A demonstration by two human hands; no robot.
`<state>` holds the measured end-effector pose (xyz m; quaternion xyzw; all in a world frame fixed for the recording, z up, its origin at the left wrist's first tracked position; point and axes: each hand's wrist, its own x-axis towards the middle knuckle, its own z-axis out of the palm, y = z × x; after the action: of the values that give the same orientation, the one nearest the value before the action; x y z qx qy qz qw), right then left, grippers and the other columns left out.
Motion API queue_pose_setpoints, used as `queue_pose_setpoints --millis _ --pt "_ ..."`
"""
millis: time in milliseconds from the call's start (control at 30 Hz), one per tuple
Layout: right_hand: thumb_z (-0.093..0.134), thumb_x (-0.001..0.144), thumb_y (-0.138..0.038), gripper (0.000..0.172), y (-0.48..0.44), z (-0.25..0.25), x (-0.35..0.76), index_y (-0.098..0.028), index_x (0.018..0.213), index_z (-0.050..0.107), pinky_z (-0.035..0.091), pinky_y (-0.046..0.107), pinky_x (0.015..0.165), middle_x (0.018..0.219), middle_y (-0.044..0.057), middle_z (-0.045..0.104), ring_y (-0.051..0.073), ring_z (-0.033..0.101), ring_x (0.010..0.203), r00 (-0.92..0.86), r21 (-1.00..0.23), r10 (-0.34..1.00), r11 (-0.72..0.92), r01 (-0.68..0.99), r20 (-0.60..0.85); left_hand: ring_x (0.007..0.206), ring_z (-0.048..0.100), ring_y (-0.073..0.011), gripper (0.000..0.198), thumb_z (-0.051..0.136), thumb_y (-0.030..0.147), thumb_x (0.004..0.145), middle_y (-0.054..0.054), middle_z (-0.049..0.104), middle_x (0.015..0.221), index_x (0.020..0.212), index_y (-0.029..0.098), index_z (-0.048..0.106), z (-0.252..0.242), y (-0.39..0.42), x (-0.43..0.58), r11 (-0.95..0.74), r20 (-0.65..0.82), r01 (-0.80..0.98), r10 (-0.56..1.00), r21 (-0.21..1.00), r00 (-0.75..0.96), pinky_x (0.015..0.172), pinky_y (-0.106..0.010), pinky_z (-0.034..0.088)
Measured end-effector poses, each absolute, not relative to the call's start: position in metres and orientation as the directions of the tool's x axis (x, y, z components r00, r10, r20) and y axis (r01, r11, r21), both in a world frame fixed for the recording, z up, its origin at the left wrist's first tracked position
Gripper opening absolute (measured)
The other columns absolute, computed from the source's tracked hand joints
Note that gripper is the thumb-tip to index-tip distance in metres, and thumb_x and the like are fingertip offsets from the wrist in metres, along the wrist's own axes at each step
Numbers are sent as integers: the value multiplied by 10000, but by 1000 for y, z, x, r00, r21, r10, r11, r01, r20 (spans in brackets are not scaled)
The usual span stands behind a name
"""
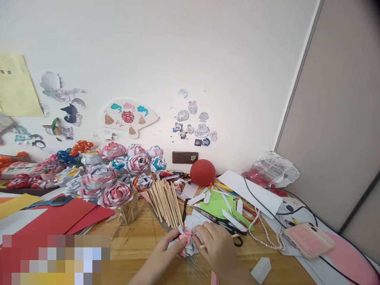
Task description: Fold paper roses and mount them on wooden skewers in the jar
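1. Left hand [168,247] and right hand [216,244]: close together, both gripping folded pink-and-white paper [185,238] between them, over the table [142,229].
2. Thin stick [235,236]: held in the right hand.
3. Wooden sticks [166,202], scissors [227,224]: just beyond.

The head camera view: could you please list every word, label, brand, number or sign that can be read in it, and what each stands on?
"囍", in red, on the white fan-shaped cutout on the wall.
Too blurred to read: red characters on the white-and-red packet at far left; print on the clear plastic bag.
Too small to read: marks on the pink rectangular phone.
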<state>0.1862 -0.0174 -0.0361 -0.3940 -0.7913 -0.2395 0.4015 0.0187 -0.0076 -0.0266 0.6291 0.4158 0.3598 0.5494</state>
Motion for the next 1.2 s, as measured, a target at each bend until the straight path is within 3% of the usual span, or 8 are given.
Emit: queue_pose_setpoints --millis 300,633,700,833,967,1200 --pt "262 947 -265 391 -21 -35 181 -190 728 577 304 248 484 572 5 541 136 511 501 -301 -49 475 594 803 827 730 487 -175 489 577 571 649 -22 599 768 883 146 639 -28 -6 17 -41 -4 111 928 993 373 674 -247 404" --pt "276 940 -250 384 -17 -41 181 -184 725 586 322 254 480 559 9 531 141 491 487 -306 -29 458 591 806 835 829 528 -197 438 657 520 617 -34 630 806 852 151 659 -34 -2 17 46 -26 -40 913 998 408 737 -265 420" --pt "265 940 -251 381 -17 -41 183 -181 772 600 330 256 481 572 14 545 145 496 494 -327 -22 457 608 794 827 753 530 -166 409 684 500 599 -19 617 745 803 147 658 -34 -2 18 109 -63 -97 920 989 388 704 -251 425" --pt "307 924 -264 322 -19 -33 186 -177 858 610 367 242 507 621 20 571 143 534 549 -264 -156 518 632 760 814 522 470 -97 387 701 477 599 22 566 601 793 152 624 -31 -8 22 249 -131 -278 915 928 381 548 -227 417" --pt "391 897 -312 294 -20 -30 185 -192 758 619 359 216 472 591 0 571 118 530 505 -242 -289 595 656 697 767 447 472 -93 319 686 447 642 26 538 521 679 149 579 -29 -11 23 244 -86 -341 904 908 418 492 -231 410" --pt "439 861 -262 222 -19 -28 187 -184 759 620 414 203 535 659 15 612 129 569 587 -134 -490 703 607 626 699 522 549 -115 448 739 460 570 -15 613 632 841 129 606 -36 -4 20 282 -120 -352 901 892 417 546 -239 421"
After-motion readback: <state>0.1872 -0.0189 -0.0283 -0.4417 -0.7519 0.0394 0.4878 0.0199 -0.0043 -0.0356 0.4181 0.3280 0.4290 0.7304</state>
